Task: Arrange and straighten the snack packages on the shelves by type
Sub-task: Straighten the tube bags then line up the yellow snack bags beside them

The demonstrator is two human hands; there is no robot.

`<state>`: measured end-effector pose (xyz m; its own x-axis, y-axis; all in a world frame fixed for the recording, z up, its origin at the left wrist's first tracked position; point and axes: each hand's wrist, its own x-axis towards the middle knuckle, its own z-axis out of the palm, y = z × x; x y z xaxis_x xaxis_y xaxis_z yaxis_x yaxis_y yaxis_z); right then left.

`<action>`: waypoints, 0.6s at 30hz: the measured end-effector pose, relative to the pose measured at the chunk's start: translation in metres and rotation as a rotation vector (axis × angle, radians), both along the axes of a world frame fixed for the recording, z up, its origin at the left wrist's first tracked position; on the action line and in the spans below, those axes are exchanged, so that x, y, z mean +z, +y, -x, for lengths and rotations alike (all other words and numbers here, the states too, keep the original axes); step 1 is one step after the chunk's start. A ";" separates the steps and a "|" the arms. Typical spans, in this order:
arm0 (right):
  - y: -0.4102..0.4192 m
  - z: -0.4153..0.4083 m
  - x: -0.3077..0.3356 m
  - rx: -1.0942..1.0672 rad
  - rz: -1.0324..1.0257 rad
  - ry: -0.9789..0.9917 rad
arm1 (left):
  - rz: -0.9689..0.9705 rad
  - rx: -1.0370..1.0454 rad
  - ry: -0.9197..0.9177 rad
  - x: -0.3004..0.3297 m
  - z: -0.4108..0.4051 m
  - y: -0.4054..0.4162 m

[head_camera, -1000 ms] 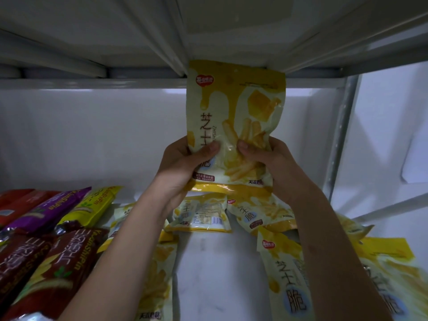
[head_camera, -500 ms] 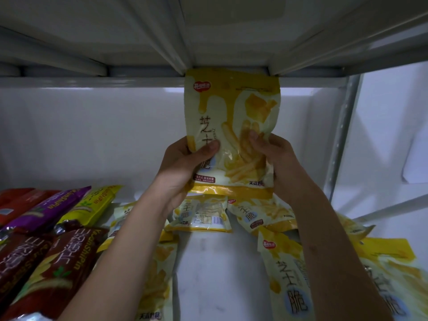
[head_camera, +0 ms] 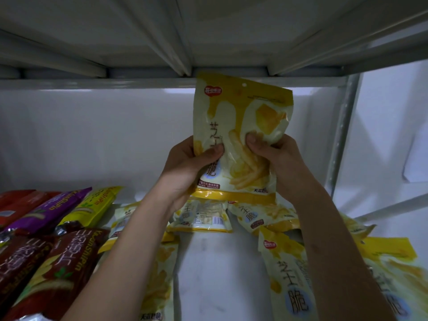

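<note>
Yellow-and-cream film formed the cheese-stick pouch [head_camera: 240, 135], which stood upright in mid-air above the shelf [head_camera: 215, 262], its top edge close under the metal shelf above [head_camera: 162, 81]. The left hand [head_camera: 185, 167] held the pouch's lower left edge, thumb pressed across the front; the right hand [head_camera: 278, 158] pinched its right side, thumb dug into the film so that the upper right corner crumpled. Each grip was therefore closed on the pouch, most of which rose above the two hands, with only its bottom band below them. The likely faults: the brittle sticks could snap under that thumb pressure, or the unsupported top could catch the shelf above. Matching yellow pouches [head_camera: 287, 269] lay scattered flat below, well apart from the red and purple packets [head_camera: 58, 258] at left.
</note>
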<state>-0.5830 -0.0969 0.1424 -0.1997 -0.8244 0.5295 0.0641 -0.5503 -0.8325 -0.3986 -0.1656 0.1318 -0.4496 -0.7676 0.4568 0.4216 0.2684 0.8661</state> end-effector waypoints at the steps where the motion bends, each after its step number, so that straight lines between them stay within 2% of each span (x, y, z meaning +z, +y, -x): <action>1: 0.000 -0.001 0.000 -0.019 0.008 0.004 | 0.001 -0.001 -0.008 0.000 0.000 0.000; 6: 0.001 0.000 0.000 -0.045 0.024 -0.003 | -0.044 -0.102 -0.041 0.003 -0.001 0.000; 10: 0.001 0.000 0.001 -0.029 0.000 0.030 | -0.013 -0.003 -0.027 0.003 0.000 0.001; 18: 0.001 -0.002 0.003 -0.113 0.021 -0.038 | -0.013 -0.075 -0.063 0.001 -0.003 0.002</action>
